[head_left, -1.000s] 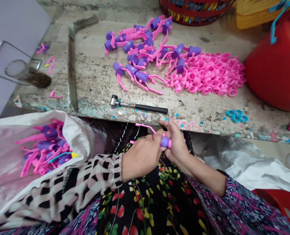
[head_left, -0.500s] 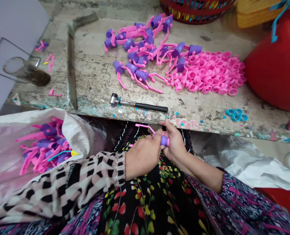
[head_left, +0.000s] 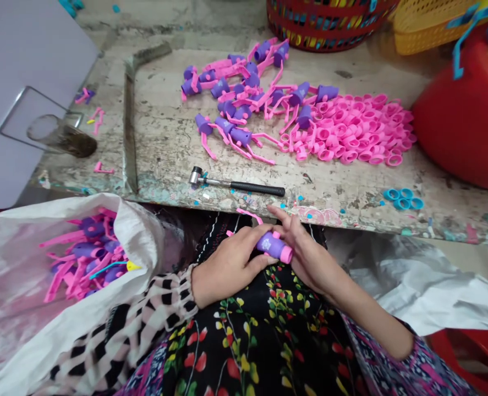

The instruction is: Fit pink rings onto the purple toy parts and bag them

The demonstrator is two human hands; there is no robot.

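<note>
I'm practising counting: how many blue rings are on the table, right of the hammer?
4 blue rings, clustered near the table's edge: two behind, two in front. None seems hidden.

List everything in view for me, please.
Table: one, greyish, ahead
Sack: one, white, left
Held piece: one, purple and pink, centre
Similar pieces: many, purple and pink, table, sack
Pink rings: many, pink, table
Blue rings: four, blue, right
Hammer: one, black and silver, table
Strip: one, grey, table left
Glass: one, clear, table left
Red basket: one, red, back
Yellow basket: one, yellow, back
Container: one, red, right
Sheeting: some, white, lower right
Object: one, red, lower right
Panel: one, pale, left
Left hand: one, bare, around that piece
Right hand: one, bare, beside it
</note>
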